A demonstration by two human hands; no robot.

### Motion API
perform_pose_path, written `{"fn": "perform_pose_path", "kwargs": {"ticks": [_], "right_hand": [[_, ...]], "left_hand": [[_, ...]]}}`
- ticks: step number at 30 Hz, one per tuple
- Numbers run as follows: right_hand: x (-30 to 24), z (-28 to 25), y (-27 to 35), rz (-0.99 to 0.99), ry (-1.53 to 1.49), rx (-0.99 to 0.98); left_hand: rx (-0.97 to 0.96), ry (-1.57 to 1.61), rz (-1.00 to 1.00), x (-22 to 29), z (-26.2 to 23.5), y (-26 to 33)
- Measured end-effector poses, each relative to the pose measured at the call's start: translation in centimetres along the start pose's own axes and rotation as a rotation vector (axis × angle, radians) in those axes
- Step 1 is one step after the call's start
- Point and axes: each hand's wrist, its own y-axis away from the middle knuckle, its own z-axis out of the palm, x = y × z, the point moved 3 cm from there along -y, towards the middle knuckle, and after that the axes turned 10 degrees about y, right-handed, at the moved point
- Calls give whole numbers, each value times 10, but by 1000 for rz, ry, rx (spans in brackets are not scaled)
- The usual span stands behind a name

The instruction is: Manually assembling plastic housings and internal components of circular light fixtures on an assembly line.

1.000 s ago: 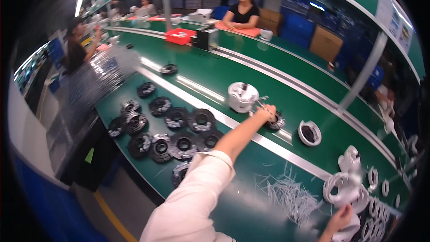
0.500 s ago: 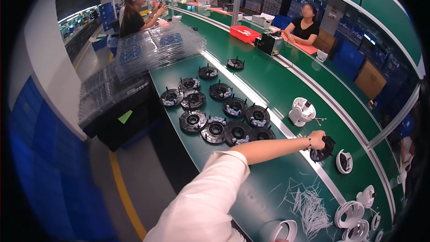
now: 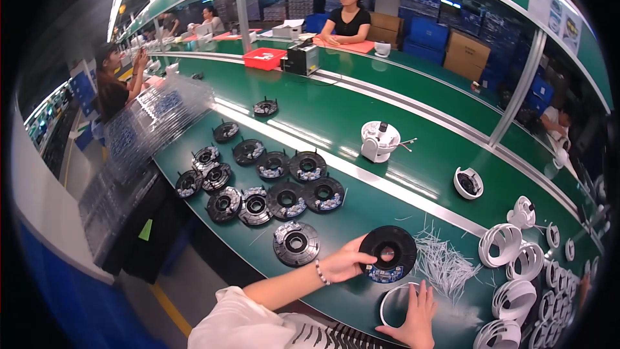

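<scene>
At the far left, a stack of clear plastic trays sits at the end of the green worktop, with a person in dark clothes standing beyond it. To the right of the trays lies a loose cluster of black round discs, flat on the worktop and close together, and one more disc lies apart, nearer the front edge.

The left hand now grasps a black disc by its left rim, thumb on top, the disc tilted slightly and held low over the worktop right in front of the person. A second ago this arm was stretched far out across the worktop toward the white housing and a disc beside it; since then it has drawn back, and the disc has come with it. In my judgement the fetch is done and the part is being brought in for fitting.

Just below the disc, the right hand rests flat with spread fingers, unclenched, on a white ring lying on the worktop.

Right of the disc is a scatter of thin white ties. Further right lie stacked white rings and a small white dome.
</scene>
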Motion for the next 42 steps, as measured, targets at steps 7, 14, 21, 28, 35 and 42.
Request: {"fn": "perform_pose_path", "kwargs": {"ticks": [7,14,21,28,35,42], "right_hand": [[8,14,-3,-50,-35,91],[12,15,-2,-62,-314,343],[-1,-11,-34,18,-1472,588],[-19,-19,-57,-146,-1518,587],[-18,-12,-49,-104,-1264,631],[-12,-8,-51,-116,-1618,628]], "left_hand": [[41,63,84,-12,-9,0],[25,53,263,-9,-11,1],[17,-40,357,-32,17,-13],[-163,36,183,-26,41,-5],[-204,208,-150,-21,33,-4],[22,-36,359,-24,22,-7]]}}
